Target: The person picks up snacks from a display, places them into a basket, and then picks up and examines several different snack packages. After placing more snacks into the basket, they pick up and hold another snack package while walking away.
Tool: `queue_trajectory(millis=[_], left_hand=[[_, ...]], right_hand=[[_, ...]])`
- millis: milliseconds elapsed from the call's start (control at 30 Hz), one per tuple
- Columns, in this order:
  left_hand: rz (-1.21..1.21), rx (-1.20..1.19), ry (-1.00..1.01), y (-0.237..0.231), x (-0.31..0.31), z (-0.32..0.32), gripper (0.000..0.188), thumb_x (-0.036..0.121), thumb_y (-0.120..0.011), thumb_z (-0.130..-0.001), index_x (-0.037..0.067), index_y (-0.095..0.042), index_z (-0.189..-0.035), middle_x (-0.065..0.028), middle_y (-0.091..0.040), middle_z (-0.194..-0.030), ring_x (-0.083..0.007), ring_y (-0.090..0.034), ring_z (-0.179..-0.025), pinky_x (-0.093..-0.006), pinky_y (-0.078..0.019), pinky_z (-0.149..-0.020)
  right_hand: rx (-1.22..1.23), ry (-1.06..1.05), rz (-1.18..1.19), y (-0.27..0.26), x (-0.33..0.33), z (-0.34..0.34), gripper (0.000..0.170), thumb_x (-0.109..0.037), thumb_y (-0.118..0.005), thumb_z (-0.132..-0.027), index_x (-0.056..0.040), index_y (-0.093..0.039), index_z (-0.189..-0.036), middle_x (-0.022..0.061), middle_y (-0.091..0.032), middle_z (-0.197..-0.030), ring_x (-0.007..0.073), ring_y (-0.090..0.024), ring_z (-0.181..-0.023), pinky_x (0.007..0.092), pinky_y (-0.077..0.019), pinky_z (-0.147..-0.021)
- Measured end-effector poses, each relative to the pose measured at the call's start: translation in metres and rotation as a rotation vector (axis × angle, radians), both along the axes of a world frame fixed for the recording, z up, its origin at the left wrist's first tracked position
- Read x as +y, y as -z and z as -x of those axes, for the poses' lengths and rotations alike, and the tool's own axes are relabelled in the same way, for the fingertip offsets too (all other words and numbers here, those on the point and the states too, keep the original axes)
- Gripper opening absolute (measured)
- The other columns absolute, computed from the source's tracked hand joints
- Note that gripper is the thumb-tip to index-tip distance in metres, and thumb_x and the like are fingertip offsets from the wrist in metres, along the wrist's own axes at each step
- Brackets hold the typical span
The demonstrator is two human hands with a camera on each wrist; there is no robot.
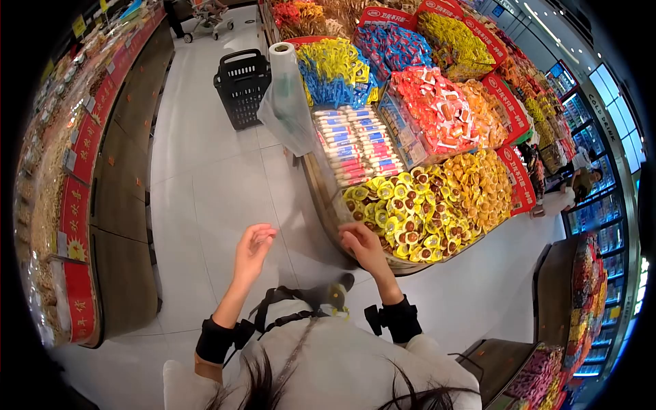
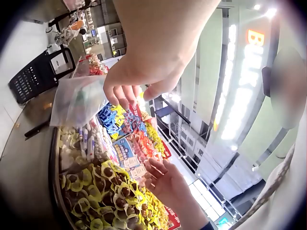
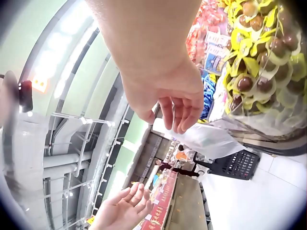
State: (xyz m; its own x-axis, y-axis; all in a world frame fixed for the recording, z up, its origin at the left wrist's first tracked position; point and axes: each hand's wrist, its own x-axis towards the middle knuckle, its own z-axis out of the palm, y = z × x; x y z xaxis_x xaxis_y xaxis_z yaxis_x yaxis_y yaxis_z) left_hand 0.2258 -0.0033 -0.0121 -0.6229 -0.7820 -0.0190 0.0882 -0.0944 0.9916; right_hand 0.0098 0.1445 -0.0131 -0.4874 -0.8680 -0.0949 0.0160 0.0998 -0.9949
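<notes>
Hovering well apart, the left hand (image 1: 254, 247) and the right hand (image 1: 367, 249) had relaxed, slightly bent fingers. The left hand was positioned above the tiled floor (image 1: 219, 191). The right hand was located near the side of the display counter (image 1: 320, 195); contact could not be determined. Yellow-wrapped candies (image 1: 406, 215) filled the counter's near corner, with stick-shaped packs (image 1: 357, 143) directly behind. A plastic bag roll (image 1: 282, 50), its loose film hanging, stood near a black basket (image 1: 238, 101).
</notes>
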Motion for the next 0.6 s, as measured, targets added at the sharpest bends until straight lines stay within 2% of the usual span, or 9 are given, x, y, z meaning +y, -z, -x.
queue_trajectory(millis=[100, 267, 600], left_hand=[[-0.026, -0.005, -0.018, 0.006, -0.004, -0.025, 0.023, 0.005, -0.051, -0.084, 0.001, -0.048, -0.107, -0.0076, -0.057, -0.098, -0.0130, -0.053, -0.092, -0.0252, -0.0396, -0.084], [-0.080, -0.045, -0.052, 0.015, -0.014, -0.046, 0.023, 0.005, -0.051, -0.085, -0.001, -0.047, -0.107, -0.0090, -0.057, -0.097, -0.0148, -0.054, -0.091, -0.0259, -0.0395, -0.084], [-0.145, -0.045, 0.019, 0.026, -0.060, -0.015, 0.023, 0.004, -0.050, -0.085, -0.002, -0.047, -0.107, -0.0108, -0.055, -0.099, -0.0165, -0.054, -0.092, -0.0275, -0.0397, -0.086]], right_hand=[[0.100, -0.062, -0.019, 0.004, -0.022, -0.018, 0.020, -0.011, -0.053, -0.086, -0.0026, -0.054, -0.103, 0.0010, -0.057, -0.088, 0.0065, -0.051, -0.075, 0.0205, -0.0418, -0.067], [0.244, -0.079, -0.086, -0.001, -0.044, -0.035, 0.021, -0.016, -0.056, -0.083, -0.0024, -0.056, -0.098, 0.0046, -0.057, -0.081, 0.0104, -0.052, -0.070, 0.0231, -0.0433, -0.065], [0.278, -0.021, -0.039, 0.001, -0.086, -0.013, 0.019, -0.015, -0.055, -0.082, -0.0022, -0.057, -0.096, 0.0059, -0.056, -0.079, 0.0121, -0.052, -0.068, 0.0258, -0.0435, -0.064]])
